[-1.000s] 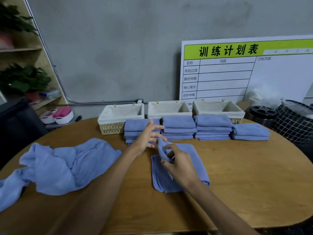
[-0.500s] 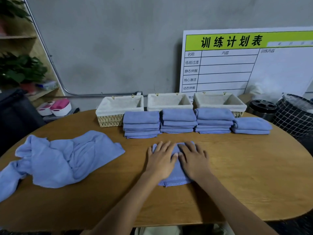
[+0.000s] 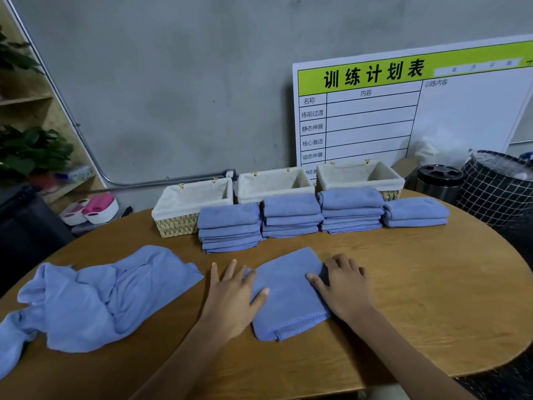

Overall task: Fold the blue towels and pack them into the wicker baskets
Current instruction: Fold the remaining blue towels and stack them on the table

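- Blue, unfolded towels [image 3: 95, 298] lie rumpled at our far left on the worktop [image 3: 432, 298].
- Our left hand [image 3: 233, 295] lies flat, fingers straight, on the folded towel's [image 3: 288, 295] left edge.
- Our right hand [image 3: 344, 287] presses its right edge.
- Folded stacks [image 3: 291, 216] front three wicker baskets [image 3: 190, 203].

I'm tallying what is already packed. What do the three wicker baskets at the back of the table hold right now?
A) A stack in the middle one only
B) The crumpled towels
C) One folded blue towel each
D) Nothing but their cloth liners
D: each of the three wicker baskets shows only its pale liner, while the folded stacks sit on the table in front of them.
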`<state>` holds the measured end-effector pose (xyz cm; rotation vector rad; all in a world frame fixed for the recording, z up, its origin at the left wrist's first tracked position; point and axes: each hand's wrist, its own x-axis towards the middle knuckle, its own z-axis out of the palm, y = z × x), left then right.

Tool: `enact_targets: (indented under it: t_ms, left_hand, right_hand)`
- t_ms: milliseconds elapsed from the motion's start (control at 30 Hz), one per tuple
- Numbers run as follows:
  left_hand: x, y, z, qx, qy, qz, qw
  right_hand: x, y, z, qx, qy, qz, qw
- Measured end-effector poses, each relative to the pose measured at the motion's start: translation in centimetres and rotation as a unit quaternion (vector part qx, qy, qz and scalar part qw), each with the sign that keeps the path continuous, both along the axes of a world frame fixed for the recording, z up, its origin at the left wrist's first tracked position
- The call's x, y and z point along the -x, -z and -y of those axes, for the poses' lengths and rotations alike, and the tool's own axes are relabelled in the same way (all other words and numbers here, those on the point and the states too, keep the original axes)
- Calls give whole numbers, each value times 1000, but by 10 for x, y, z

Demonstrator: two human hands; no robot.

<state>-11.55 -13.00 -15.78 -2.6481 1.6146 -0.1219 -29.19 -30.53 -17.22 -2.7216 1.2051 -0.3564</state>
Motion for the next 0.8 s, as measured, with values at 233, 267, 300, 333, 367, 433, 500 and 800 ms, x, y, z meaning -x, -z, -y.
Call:
enact_targets:
  t_ms: [233,267,300,333,367,433,500,800]
  left_hand:
    - [-27,-23,47,144,2,-219,965]
    - [-29,-22,58,142,-4,-300,943]
    - [-32,-19,69,149,0,-355,923]
    - [-34,-16,79,160,4,-391,907]
    - [-37,-12,87,177,0,-417,891]
    - [-39,-5,95,229,-6,-473,851]
    - [-42,5,98,294,-20,-496,816]
    - [-50,3,95,453,-14,-404,795]
  right_hand:
    - [-28,-22,45,-260,-200,136,935]
    - [-35,-24,49,-276,-227,143,923]
    - [-43,-26,53,-286,-250,148,913]
    - [-51,-28,56,-294,-270,149,905]
    - [-58,-28,60,-301,-283,148,899]
    - [-67,-26,70,-301,-287,150,897]
    - [-70,-21,81,-281,-261,167,908]
    - [-67,-22,77,-295,-172,361,868]
